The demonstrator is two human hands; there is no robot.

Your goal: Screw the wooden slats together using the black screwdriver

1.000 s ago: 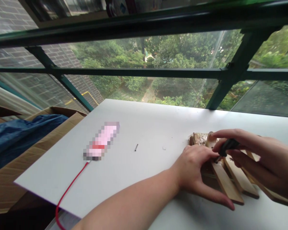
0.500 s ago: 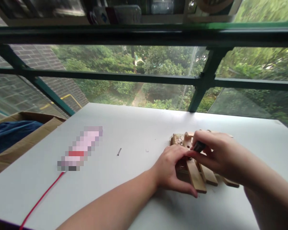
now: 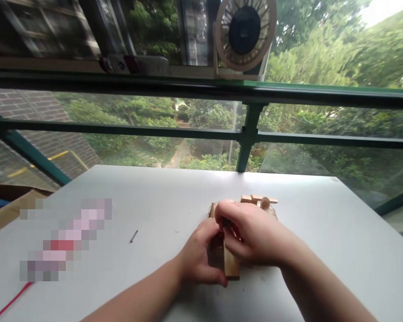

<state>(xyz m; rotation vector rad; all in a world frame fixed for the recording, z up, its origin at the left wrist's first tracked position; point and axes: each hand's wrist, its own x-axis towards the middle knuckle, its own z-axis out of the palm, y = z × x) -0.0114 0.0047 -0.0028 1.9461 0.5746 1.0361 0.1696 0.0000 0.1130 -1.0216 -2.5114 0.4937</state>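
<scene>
Light wooden slats and pegs (image 3: 231,261) form a small construction, with a brown, shiny block (image 3: 216,252) under or beside them. My left hand (image 3: 201,255) holds its left side, with the thumb by the lower end of the nearest slat and the fingers near its upper part. Over the top of the construction, my right hand (image 3: 250,232) is curled closed around a short dark-handled tool (image 3: 227,222). Most of that tool is hidden by the fingers, and its tip cannot be seen. Small wooden pegs (image 3: 258,199) stick out behind my right hand.
A small metal screw or nail (image 3: 133,236) lies on the white table (image 3: 147,277). Left of it is a blurred-out pink object (image 3: 77,232) with a red cable (image 3: 11,302). A cardboard box (image 3: 16,208) stands at the left edge. A fan (image 3: 245,33) sits beyond the green railing (image 3: 154,130).
The view has tilted up and turned right, bringing the fan into sight. My right hand has rotated over the slats, covering most of the dark tool. My left hand keeps its hold.
</scene>
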